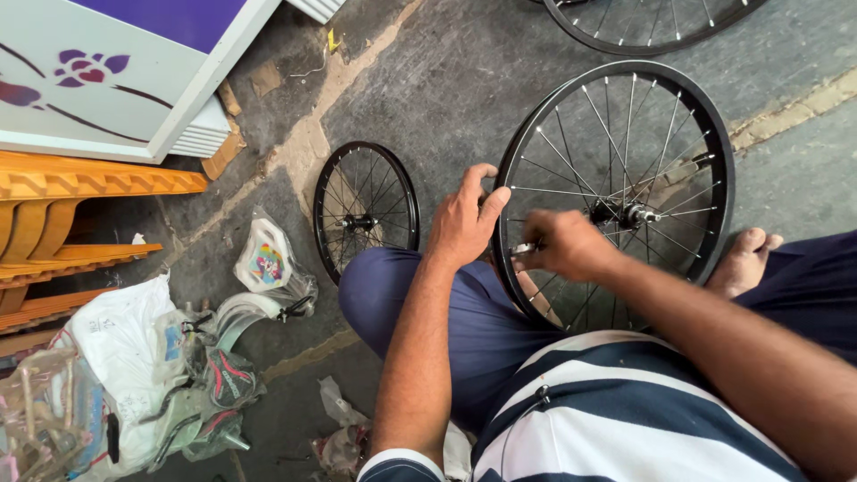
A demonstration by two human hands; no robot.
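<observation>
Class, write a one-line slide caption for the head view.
Left hand steadies a bicycle wheel; right hand holds a small tool at its spokes.

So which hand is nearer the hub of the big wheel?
Right. The right hand sits among the spokes just beside the hub; the left hand grips the rim farther away.

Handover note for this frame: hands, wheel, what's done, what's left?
Left hand: gripping the rim of the large black wheel, thumb hooked over it, steadying it against the knee.
Right hand: inside the spokes near the rim, pinching a small metal tool at a spoke end.
Wheel stands upright between the legs, hub fitted, no tyre on it.
Small wheel stands on the floor to the left, untouched.
Done: cannot tell how many spokes are adjusted.
Left: likely the remaining spokes.
</observation>
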